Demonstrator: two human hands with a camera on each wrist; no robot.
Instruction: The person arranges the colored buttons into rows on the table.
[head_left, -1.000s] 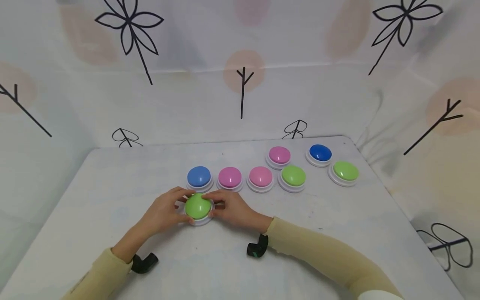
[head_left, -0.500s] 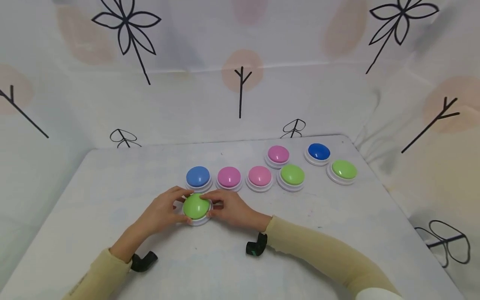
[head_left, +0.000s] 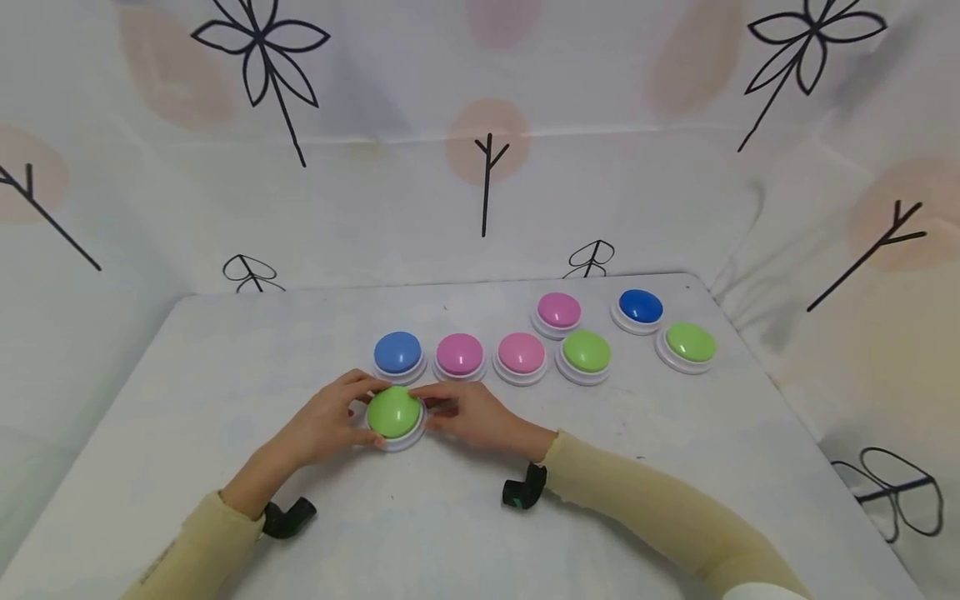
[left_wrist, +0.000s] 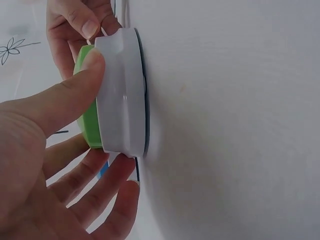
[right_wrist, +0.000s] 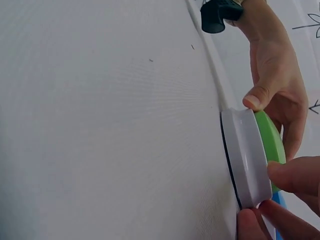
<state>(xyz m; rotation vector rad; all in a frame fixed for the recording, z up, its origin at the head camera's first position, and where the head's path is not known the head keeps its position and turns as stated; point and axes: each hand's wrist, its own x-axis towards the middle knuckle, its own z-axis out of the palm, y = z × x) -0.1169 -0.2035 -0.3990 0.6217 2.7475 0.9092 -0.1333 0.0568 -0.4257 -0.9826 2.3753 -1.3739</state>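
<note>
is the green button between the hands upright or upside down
Upright: its green dome faces up, with the white base underneath.

A pale white, smooth-topped table [head_left: 225, 375] with a few small dark specks carries eight round, glossy push-buttons on white bases. Across the middle runs a row: a light-blue domed button [head_left: 397, 352], a magenta domed button [head_left: 460, 354], a soft-pink domed button [head_left: 521, 353] and a lime-green domed button [head_left: 587, 351]. Behind its right end are a rose-pink domed button [head_left: 558, 310] and a deep-blue domed button [head_left: 641, 306]; a second green domed button [head_left: 691, 342] lies farther right. A third green domed button [head_left: 393, 412] stands just before the light-blue one.
</note>
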